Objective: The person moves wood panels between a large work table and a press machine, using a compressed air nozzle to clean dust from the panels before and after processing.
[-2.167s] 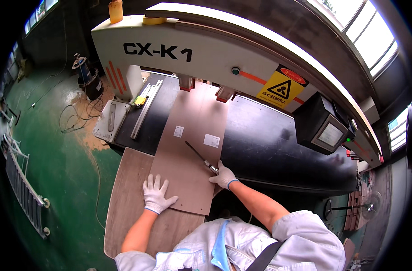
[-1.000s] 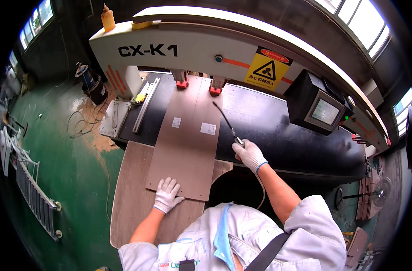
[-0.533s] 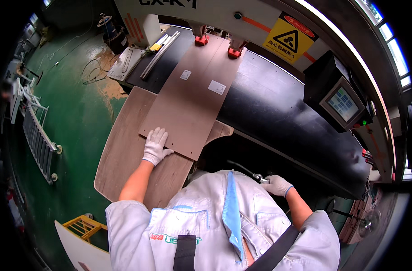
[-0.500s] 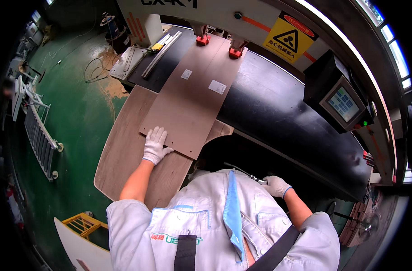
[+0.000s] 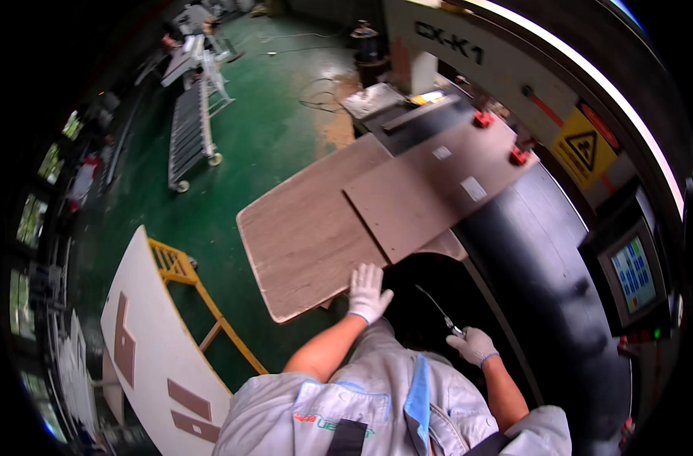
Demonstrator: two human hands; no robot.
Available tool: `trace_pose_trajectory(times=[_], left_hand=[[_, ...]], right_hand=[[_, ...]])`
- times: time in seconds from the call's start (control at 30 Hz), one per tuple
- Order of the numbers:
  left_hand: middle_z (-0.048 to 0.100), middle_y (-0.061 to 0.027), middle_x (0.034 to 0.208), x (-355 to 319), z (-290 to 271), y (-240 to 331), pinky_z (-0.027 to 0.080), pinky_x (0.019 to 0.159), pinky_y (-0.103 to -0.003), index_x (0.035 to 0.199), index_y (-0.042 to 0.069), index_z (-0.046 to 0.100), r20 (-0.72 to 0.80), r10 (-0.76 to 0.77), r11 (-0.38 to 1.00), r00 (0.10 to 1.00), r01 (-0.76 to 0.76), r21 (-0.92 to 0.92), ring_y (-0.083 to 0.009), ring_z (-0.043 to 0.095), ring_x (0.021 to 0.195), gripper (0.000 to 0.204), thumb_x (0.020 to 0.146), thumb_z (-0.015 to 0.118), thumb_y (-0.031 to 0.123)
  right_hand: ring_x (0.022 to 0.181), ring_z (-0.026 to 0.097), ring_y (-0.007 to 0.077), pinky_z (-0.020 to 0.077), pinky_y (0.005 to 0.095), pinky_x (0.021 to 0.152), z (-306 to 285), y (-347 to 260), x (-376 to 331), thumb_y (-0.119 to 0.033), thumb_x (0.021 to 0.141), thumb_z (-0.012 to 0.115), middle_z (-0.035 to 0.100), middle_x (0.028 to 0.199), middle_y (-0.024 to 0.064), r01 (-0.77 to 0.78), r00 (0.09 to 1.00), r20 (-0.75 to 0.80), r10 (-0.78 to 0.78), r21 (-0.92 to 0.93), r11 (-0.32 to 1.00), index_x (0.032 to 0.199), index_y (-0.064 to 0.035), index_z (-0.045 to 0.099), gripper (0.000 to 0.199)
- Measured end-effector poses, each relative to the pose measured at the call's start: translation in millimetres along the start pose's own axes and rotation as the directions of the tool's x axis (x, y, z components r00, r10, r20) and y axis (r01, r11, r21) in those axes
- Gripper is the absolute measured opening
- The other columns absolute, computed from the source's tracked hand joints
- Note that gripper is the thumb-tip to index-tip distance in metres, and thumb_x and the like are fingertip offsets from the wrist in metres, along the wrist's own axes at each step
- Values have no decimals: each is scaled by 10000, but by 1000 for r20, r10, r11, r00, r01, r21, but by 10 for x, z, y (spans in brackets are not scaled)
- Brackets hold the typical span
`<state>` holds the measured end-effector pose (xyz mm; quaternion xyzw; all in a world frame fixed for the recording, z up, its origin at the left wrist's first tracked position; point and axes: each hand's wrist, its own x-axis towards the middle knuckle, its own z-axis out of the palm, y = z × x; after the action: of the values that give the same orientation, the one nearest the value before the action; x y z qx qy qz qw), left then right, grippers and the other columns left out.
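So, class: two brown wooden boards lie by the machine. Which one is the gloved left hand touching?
The left hand rests on the lower, larger board with rounded corners, not the narrower upper board with two white labels.

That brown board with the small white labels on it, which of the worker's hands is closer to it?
Left. The left hand rests just below the brown board, at the edge of the larger panel under it. The right hand is lower, holding a thin tool.

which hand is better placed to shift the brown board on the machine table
Left. The left hand lies open by the near edge of the brown board, touching the lower panel. The right hand is off the boards, closed on a thin nozzle tool.
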<state>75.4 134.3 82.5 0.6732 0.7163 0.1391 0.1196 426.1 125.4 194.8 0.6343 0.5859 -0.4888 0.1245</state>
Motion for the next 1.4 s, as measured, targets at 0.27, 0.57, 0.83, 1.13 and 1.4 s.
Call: trace_pose_trajectory(times=[0.27,0.57,0.83,1.13,1.4], left_hand=[[738,-257,1247,-2490,956,-231,522,1070,-499,1215,60,772,534,-495,643,686,702,-306,-456,689,1186,591,980,564,561],[686,-33,918,-2592,-1361,470,559,792,-308,996,22,676,296,-118,-57,948,292,-955,-130,650,822,252,1088,633,253],[627,-199,1303,-3103,-4348,2142,458,1077,-456,1340,-54,636,-723,328,-708,608,-348,-614,-298,587,1251,539,1122,505,421],[608,-236,1413,-3578,-4309,2483,451,1134,-491,1403,-66,608,-784,427,-654,451,-445,-612,-346,573,1337,602,1110,529,454],[607,-231,1462,-2941,-3834,2574,457,1158,-467,1450,-64,584,-547,650,-27,528,-703,-711,-333,584,1374,631,1101,572,461]], right_hand=[[1087,733,389,563,453,955,873,-483,100,-655,918,678,775,1102,217,447,877,391,-280,-446,775,1173,-32,735,676],[1135,717,407,554,454,985,1415,-571,366,-629,911,675,764,1165,243,569,822,470,-322,-643,513,1167,-29,765,659],[1140,713,416,552,454,995,2593,-343,227,-593,906,704,761,1171,249,617,786,524,-327,-630,473,1177,-35,766,624],[1135,713,410,546,482,997,2731,-709,-591,-560,923,690,756,1167,251,678,734,517,-439,-596,431,1151,-20,749,589],[650,679,221,541,391,620,1878,-744,152,-300,1014,708,685,727,84,500,847,169,-504,68,863,914,-41,662,281]])
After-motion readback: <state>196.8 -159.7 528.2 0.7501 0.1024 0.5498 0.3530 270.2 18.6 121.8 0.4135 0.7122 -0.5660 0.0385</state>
